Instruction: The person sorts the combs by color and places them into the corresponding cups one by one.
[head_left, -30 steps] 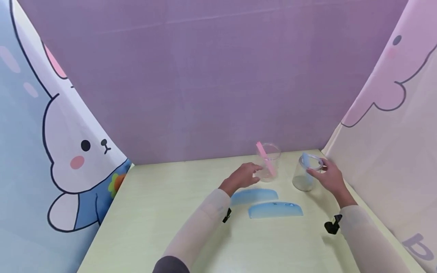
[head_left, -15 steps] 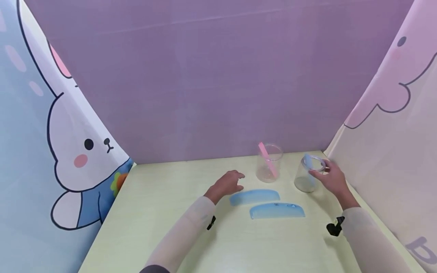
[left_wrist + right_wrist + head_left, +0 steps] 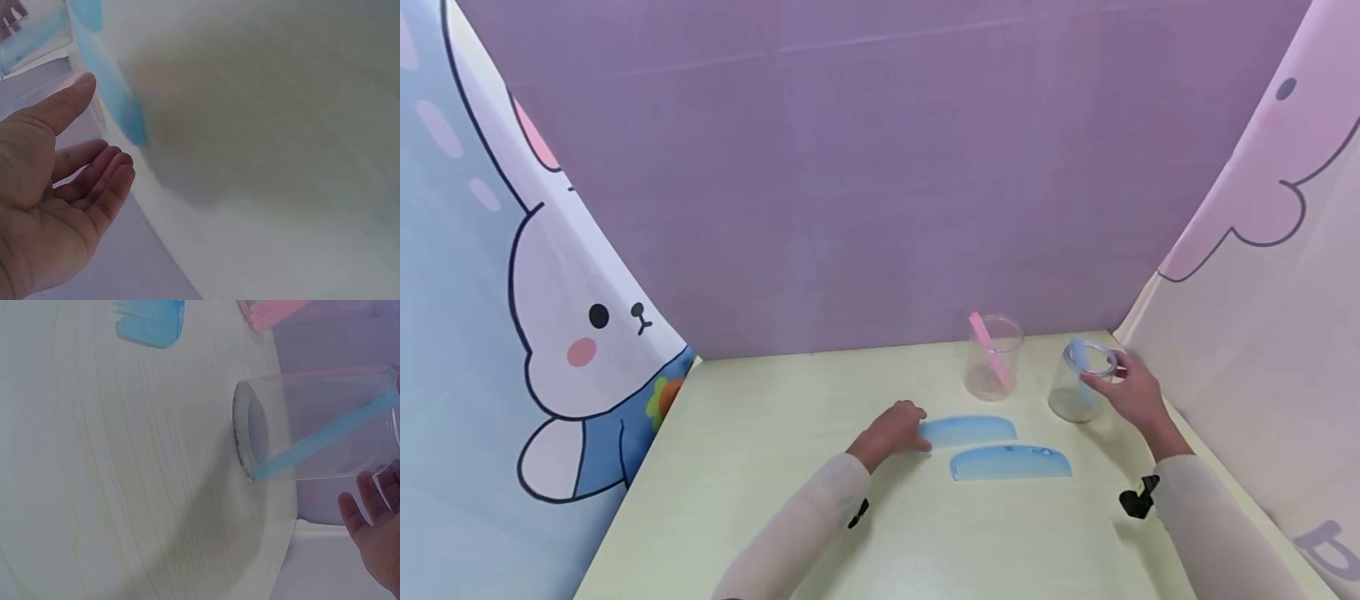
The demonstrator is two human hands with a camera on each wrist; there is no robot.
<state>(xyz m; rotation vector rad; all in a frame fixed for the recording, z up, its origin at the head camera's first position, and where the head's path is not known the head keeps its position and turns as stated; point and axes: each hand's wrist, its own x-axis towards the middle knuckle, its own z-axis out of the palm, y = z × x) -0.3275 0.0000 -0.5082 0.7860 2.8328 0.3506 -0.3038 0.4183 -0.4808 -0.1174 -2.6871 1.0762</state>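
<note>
1. Gripping clear jar [image 3: 1067,397] near its top with right hand [image 3: 1132,392], lower right of the frame.
2. Poised with left hand [image 3: 891,432] relaxed at far blue comb [image 3: 972,430], lower centre.

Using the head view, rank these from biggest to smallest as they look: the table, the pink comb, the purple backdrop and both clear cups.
1. Purple backdrop
2. Table
3. Pink-comb cup and blue-comb cup: too alike to rank
4. Pink comb

- Left end of the far blue comb [image 3: 972,429] is partly hidden by the left hand [image 3: 891,435].
- The clear jar [image 3: 309,412] and right hand [image 3: 379,534] are cropped by the right-wrist view's edge.
</note>
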